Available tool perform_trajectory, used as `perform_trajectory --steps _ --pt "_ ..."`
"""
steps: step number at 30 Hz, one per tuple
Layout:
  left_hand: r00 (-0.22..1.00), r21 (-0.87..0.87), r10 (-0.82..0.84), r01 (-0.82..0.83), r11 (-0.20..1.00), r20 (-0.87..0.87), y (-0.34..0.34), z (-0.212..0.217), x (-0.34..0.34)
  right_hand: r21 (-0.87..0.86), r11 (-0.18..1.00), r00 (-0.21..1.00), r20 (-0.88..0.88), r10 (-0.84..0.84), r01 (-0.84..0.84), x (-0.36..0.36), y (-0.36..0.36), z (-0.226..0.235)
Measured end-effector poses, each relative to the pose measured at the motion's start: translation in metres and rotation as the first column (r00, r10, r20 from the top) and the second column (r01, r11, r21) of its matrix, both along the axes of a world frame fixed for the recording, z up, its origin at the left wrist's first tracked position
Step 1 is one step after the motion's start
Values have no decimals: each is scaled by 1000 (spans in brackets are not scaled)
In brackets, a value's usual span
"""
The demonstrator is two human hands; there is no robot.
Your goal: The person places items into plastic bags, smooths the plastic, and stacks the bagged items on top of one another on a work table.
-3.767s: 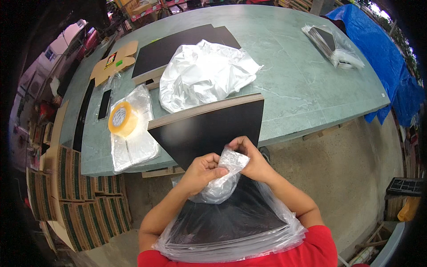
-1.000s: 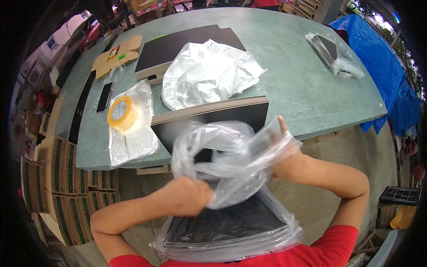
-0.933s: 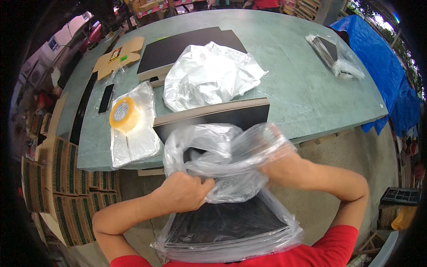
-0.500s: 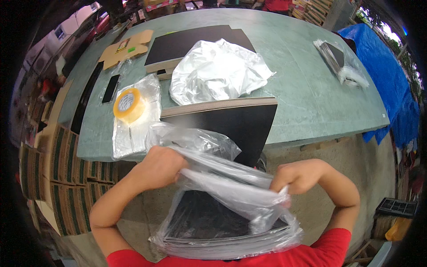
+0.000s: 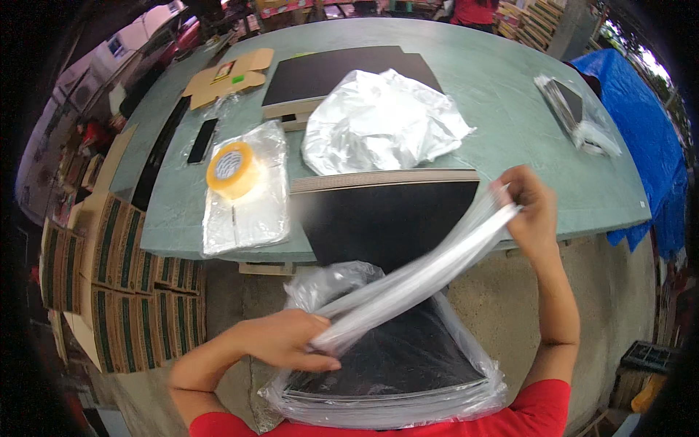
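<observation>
A clear plastic bag [image 5: 419,284] wraps a stack of black sheets [image 5: 397,357] close to my body. Lower left, my left hand [image 5: 291,341] grips one end of the bag's gathered mouth. My right hand [image 5: 530,207] is raised higher, closed on the other end, so the plastic stretches slantwise between them over the stack. Just beyond, a second stack of black boards [image 5: 386,218] with pale edges tilts over the table's near edge; the bag covers part of its lower end.
On the green table [image 5: 510,109] lie a crumpled whitish plastic bag [image 5: 382,120], a yellow tape roll [image 5: 231,169] on flat clear bags [image 5: 251,226], a black phone-like slab [image 5: 202,141], and a bagged bundle [image 5: 575,113]. Cartons [image 5: 138,277] stand at left; a blue tarp [image 5: 633,124] hangs at right.
My right hand has risen and moved away to the right, while my left hand has come down toward my body. The bag's mouth now stretches diagonally. The view has shifted slightly.
</observation>
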State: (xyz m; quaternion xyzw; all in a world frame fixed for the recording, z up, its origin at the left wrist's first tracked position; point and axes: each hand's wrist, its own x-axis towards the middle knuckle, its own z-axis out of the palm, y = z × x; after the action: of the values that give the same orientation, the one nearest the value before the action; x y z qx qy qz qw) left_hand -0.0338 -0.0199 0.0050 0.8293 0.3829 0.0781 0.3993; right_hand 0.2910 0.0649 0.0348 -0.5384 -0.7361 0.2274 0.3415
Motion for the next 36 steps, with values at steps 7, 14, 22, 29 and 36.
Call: perform_trajectory --steps 7,14,22,29,36 --pt "526 506 735 -813 287 428 65 -59 -60 365 872 916 349 195 -325 -47 -26 -31" --pt "809 784 574 -435 443 124 59 -18 4 378 921 861 495 -120 -89 -3 -11 -52" --pt "849 707 457 -494 507 265 27 -8 -5 429 902 979 198 -51 -40 14 -22 -36" --pt "710 -15 459 -535 845 534 33 0 -31 -106 979 936 -327 129 -172 32 -24 -23" --pt "681 -927 664 62 370 310 4 -149 -64 -601 352 546 -799 -252 -717 51 -46 -154"
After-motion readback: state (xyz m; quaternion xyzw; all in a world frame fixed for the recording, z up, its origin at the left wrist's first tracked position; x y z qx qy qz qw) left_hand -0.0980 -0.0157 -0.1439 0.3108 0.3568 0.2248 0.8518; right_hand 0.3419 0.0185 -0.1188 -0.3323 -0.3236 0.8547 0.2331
